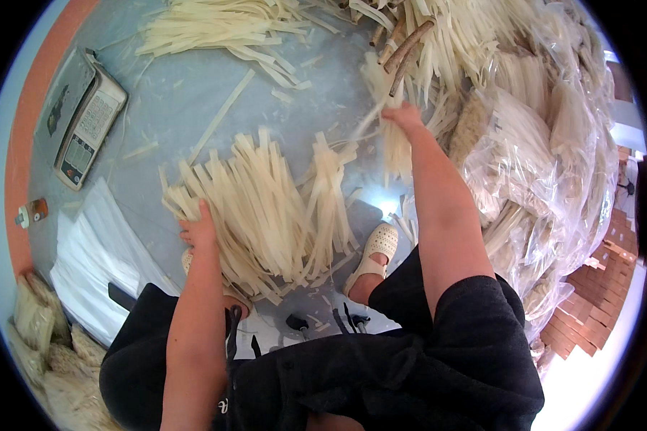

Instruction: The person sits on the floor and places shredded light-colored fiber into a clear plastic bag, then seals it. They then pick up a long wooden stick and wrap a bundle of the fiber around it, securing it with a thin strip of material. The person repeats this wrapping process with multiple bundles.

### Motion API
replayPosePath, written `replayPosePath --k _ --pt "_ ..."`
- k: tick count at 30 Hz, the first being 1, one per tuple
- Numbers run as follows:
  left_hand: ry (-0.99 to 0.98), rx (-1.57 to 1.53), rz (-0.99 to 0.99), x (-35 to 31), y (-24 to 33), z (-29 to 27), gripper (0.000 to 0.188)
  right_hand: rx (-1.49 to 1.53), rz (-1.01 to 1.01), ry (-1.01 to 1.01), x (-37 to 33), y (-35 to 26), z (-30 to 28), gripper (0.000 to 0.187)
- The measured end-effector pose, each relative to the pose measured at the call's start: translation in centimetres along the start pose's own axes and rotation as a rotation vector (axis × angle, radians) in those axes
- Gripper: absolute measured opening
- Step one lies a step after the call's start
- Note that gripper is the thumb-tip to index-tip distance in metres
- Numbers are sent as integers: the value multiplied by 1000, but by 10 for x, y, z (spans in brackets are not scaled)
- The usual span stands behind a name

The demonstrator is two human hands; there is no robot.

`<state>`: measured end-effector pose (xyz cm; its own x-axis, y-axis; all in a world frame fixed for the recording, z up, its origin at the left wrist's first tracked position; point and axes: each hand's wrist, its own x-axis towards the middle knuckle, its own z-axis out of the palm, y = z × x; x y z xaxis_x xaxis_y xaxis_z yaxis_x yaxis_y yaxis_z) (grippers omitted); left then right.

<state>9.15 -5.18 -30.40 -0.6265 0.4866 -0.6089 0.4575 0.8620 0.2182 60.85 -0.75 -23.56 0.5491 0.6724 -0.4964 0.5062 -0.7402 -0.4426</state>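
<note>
Grey flooring [169,100] spreads beneath plastic-wrapped bundles [532,154] banked at three o'clock and, just toward nine o'clock from the centre, a loose heap of strips [255,208], pale cream, flat and ribbon-like, their ends fanned unevenly toward twelve. Beyond them at ten o'clock sits a scale [92,126]. At one o'clock a slim bunch [397,154] of similar strips is clasped by the right hand [404,118], while the left hand [200,228] touches the heap's nine o'clock edge, whether gripping I cannot tell.

scale [88,132] w/ printed label [98,116], txt illegible, wht mark [223,406] on blk clothing [302,377]
</note>
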Motion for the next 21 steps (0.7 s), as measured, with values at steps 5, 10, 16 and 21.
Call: replayPosePath --k 5,10,16,21 --pt "23 28 -19 5 0 7 111 -285 -396 -68 -45 -45 66 58" --pt "1 70 -21 7 7 8 112 -105 -617 198 -111 -166 31 59" --pt "19 43 -23 0 3 9 113 521 -782 295 -199 -184 -143 29" --pt "30 46 -70 -6 10 1 110 202 -374 -166 -222 -127 -129 35"
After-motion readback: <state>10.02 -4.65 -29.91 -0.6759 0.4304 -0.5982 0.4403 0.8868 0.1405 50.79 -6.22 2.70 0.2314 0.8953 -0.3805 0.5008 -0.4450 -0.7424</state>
